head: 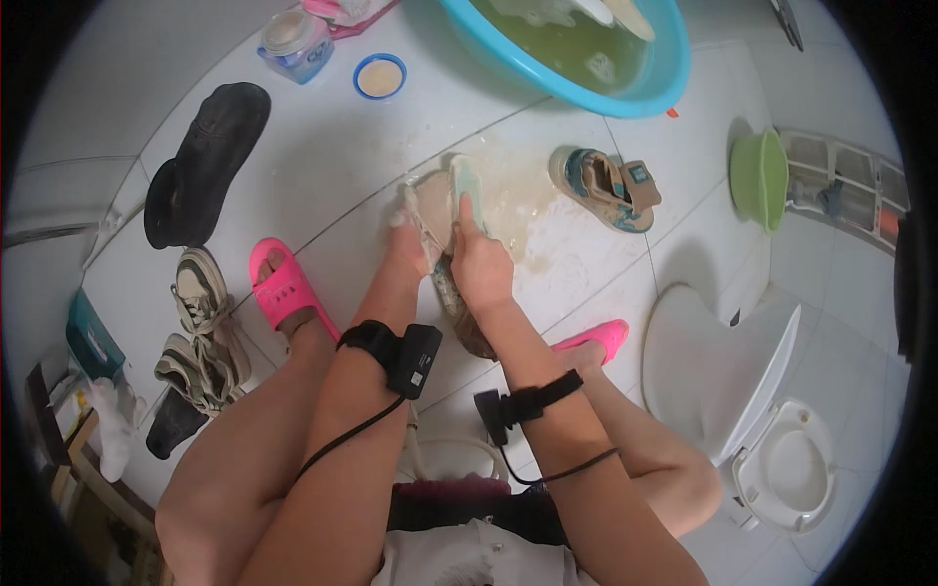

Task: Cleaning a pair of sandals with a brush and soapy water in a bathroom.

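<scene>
My left hand [409,238] grips a beige shoe [434,196] just above the white tiled floor, its surface wet and soapy. In my right hand [485,271] is a pale green scrub brush [467,179], with the index finger stretched along its back. The brush lies against the shoe's right side, its bristles hidden. A darker brown and teal part [458,311] of what looks like the same shoe hangs below, partly behind my right wrist. To the right, a beige and teal shoe [602,192] rests on the floor with its flap open.
A blue basin [571,95] of murky water stands ahead. Brownish suds [524,212] wet the tiles [330,183]. At left are a powder jar [300,51], its lid [379,77], black footwear [209,161] and sneakers [198,293]. A green tub [755,183] and white toilet seat [795,469] are at right.
</scene>
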The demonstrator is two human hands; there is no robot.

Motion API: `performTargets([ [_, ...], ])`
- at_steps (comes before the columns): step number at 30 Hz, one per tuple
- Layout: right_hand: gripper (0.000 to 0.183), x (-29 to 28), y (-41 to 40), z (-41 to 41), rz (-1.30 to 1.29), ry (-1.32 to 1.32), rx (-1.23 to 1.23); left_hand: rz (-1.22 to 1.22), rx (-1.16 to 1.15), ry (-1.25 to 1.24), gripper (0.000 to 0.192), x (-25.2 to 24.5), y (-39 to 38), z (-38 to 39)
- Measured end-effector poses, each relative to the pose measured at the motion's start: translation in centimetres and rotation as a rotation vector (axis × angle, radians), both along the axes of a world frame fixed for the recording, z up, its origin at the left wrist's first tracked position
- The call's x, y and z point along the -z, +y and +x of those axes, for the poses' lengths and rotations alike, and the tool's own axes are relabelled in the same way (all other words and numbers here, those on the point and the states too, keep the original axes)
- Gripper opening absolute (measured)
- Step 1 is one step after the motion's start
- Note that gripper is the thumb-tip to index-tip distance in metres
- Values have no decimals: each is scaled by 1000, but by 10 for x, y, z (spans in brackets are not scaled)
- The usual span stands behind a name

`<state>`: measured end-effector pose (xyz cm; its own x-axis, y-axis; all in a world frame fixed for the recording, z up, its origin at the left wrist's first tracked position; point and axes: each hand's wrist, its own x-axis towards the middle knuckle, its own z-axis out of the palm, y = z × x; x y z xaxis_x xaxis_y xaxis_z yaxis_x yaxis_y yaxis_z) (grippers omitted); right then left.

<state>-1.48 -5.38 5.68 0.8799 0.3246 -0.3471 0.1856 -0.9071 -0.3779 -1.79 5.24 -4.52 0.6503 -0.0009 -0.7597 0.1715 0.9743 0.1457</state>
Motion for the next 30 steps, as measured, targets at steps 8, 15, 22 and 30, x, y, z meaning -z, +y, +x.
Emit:
performTargets([
  [8, 59, -29, -11, -19, -30, 18, -248, -105, 96, -154, 72, -39, 5, 7],
  [15, 58, -23, 8, -25, -3, 96, -205, -115, 83, -35, 68, -29, 5, 2],
  [22, 58, -15, -2, 19, -15, -31, -167, 39, 103, 40, 69, -18, -5, 3],
  [30, 59, -21, -8, 12, -30, 26, -184, -45, 108, -45, 70, -41, 2, 7],
])
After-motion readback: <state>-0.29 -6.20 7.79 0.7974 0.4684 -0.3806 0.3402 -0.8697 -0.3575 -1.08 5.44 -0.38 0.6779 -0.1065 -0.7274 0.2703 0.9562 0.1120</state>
